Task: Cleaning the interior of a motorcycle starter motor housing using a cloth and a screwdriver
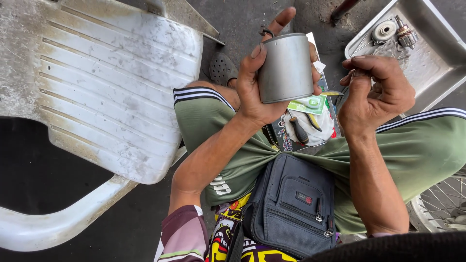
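**Seated person holding a metal cylinder over the lap**

Left hand point(257, 90): wrapped around a grey metal cylinder point(285, 68), thumb pressed on the near side, fingers curled round the far side, index fingertip showing above the top rim. The cylinder stands roughly upright, raised above the knees, with a small dark hook-like fitting at its top edge. Grip is firm; the hand is closed on the can wall.

Right hand point(376, 92): held just to the right of the cylinder, not touching it. Fingers are curled in, thumb and forefinger pinched together on something small and thin; what it is cannot be made out.

Below the hands, between the knees: a patch of ground with a screwdriver with a dark handle point(298, 130), a green-and-white packet point(308, 104) and some printed paper under them.

Person wears green shorts with white side stripes point(417, 145); a dark zipped waist bag point(293, 204) lies across the lap.

Left of the person: a scuffed white plastic chair point(97, 82), lying tipped. Upper right: a metal tray point(437, 58) holding a round pulley-like part point(383, 31) and a small armature point(407, 33) with copper windings. Lower right corner: part of a spoked wheel point(441, 204). A grey perforated clog point(222, 68) shows beyond the left knee.
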